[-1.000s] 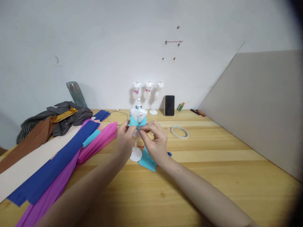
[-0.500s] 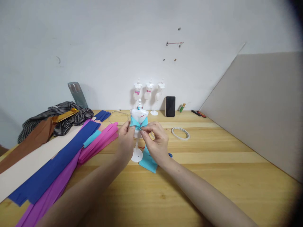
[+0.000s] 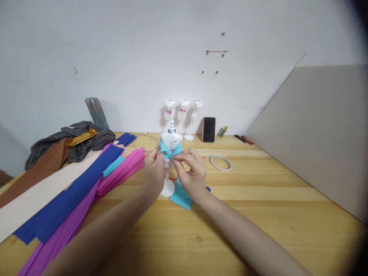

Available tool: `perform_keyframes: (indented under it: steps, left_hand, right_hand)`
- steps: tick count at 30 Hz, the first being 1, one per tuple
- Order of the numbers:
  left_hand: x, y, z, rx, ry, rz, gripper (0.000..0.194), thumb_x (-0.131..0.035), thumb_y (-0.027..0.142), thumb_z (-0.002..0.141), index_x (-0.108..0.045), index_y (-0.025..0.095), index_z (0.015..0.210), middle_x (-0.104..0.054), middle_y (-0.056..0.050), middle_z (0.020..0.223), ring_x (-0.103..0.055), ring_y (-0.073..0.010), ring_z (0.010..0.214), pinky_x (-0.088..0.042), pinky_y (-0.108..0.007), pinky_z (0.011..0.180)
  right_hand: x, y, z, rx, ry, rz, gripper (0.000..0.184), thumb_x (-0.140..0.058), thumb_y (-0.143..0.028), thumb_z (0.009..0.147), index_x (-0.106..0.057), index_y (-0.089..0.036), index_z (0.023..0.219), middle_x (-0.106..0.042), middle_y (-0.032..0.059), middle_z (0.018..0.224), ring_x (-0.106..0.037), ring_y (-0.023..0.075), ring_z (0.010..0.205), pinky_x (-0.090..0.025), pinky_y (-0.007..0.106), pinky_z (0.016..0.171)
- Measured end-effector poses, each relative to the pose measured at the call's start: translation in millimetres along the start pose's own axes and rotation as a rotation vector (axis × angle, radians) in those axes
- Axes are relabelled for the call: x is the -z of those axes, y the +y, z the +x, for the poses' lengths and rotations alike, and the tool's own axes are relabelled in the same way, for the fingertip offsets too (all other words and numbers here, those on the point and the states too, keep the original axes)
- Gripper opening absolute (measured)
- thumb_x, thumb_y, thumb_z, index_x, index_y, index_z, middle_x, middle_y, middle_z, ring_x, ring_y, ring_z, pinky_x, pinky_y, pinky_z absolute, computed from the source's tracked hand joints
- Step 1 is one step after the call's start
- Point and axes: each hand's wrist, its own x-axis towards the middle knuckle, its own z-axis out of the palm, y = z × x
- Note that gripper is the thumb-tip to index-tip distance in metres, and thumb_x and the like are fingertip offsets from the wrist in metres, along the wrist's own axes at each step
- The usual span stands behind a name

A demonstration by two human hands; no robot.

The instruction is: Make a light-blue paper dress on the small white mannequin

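A small white mannequin [image 3: 171, 138] on a round base stands upright in front of me. Turquoise crepe paper [image 3: 166, 150] wraps its chest, the two edges meeting in a V at the front. My left hand [image 3: 154, 171] pinches the paper on the mannequin's left side as I see it. With thumb and forefinger close together, my right hand [image 3: 190, 170] grips the paper at the front, where the edges come together. Its exact fingertip contact is small and partly hidden. Another turquoise piece [image 3: 181, 195] lies on the table by the base, partly under my right hand.
Long strips of coloured paper [image 3: 80, 184] and striped cloth [image 3: 86, 140] cover the table's left, with a bottle [image 3: 96, 114] behind. Against the wall stand three mannequins [image 3: 184, 109], a phone [image 3: 209, 129] and a small green tube [image 3: 223, 131]. A tape roll [image 3: 220, 163] lies right of my hands.
The view has shifted slightly, so everything appears a little further right. The paper's front edges now form a deeper V, with my right fingertips drawn in at its lower point.
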Motion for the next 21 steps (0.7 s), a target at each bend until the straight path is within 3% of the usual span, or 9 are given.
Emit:
perform_keyframes:
  steps: [6,13,21]
  left_hand:
    - [-0.1,-2.8,-1.1,0.007,0.008,0.054,0.02,-0.05,0.023,0.075,-0.043,0.019,0.056,-0.037,0.007,0.052,-0.034,-0.0081,0.049,-0.03,-0.022,0.049]
    - [3.7,-6.8,-1.4,-0.087,-0.066,0.155,0.018,-0.05,0.031,0.084,-0.051,0.019,0.07,-0.055,0.002,0.07,-0.049,-0.0117,0.065,-0.039,-0.023,0.06]
    - [4.5,-4.3,-0.4,-0.145,-0.04,0.242,0.009,-0.048,0.025,0.086,-0.052,0.021,0.08,-0.053,0.004,0.071,-0.047,-0.0118,0.066,-0.039,-0.023,0.062]
  right_hand:
    - [-0.4,-0.5,-0.1,0.063,-0.008,-0.023,0.016,-0.06,-0.009,0.084,-0.067,-0.023,0.087,-0.056,0.0013,0.077,-0.056,0.0157,0.073,-0.047,0.031,0.064]
    - [-0.3,-1.0,1.1,0.046,-0.001,-0.015,0.016,-0.059,-0.011,0.085,-0.068,-0.024,0.087,-0.057,0.0012,0.077,-0.056,0.0159,0.073,-0.047,0.031,0.064]
    - [1.6,-1.1,0.0,0.017,0.002,0.074,0.015,-0.061,-0.011,0.084,-0.068,-0.024,0.086,-0.058,0.0005,0.078,-0.058,0.0157,0.075,-0.047,0.031,0.067]
